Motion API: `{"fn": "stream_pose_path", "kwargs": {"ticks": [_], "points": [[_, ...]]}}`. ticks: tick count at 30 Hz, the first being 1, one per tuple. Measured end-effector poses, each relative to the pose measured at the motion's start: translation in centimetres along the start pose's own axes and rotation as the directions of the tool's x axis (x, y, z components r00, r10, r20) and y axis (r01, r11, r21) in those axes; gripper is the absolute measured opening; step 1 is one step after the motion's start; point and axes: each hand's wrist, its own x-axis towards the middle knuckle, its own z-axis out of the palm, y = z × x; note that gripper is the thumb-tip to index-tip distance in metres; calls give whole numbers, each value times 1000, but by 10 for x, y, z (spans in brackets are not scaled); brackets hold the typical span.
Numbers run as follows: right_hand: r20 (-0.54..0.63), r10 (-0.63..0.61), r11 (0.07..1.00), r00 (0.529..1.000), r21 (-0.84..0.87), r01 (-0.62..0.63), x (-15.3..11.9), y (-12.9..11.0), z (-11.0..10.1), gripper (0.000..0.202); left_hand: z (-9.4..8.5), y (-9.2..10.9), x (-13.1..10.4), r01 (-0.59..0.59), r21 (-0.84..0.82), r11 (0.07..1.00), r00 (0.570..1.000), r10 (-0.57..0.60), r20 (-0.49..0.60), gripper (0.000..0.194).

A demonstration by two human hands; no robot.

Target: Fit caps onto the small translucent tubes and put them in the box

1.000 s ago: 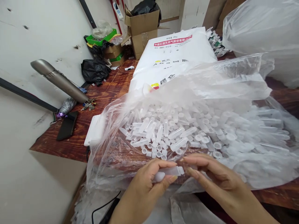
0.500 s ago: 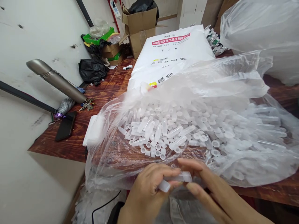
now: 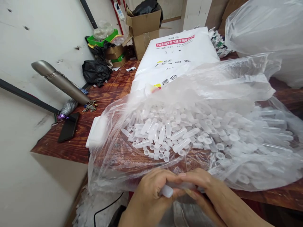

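The left hand (image 3: 151, 192) is wrapped around translucent tubes (image 3: 167, 191), one of which is also pinched by the right hand (image 3: 204, 186), just in front of the heaped pieces (image 3: 163, 135) on the counter (image 3: 115, 86).

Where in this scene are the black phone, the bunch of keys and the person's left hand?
Black phone (image 3: 68, 127): head view, middle of its upper face.
Bunch of keys (image 3: 90, 106): head view, middle of the bunch.
Left hand (image 3: 151, 190): head view, back of the hand.
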Motion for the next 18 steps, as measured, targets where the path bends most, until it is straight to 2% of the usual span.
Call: {"fn": "stream_pose_path", "kwargs": {"ticks": [4, 6, 9, 12, 15, 18], "points": [[43, 121, 988, 992, 90, -125, 3, -1, 3, 26, -4, 2, -3, -104, 191, 976, 992, 86, 97, 19], [25, 141, 989, 990, 49, -142, 8, 6, 2, 27, -12, 1, 0, -81, 264, 961, 992, 53, 113, 16], [-88, 61, 979, 994, -189, -77, 21, 24, 3, 26, -35, -10, 9, 47, 399, 916, 999, -47, -10, 14], [-147, -29, 922, 989, -386, -30, 34, 41, 8, 28, -57, -26, 23, 159, 553, 818, 986, -102, -132, 15], [-140, -46, 919, 989, -395, -13, 39, 48, 13, 27, -70, -36, 35, 151, 661, 735, 988, -116, -98, 17], [-153, -35, 930, 988, -366, -24, 34, 49, 12, 27, -75, -35, 39, 128, 683, 719, 992, -109, -71, 10]]}}
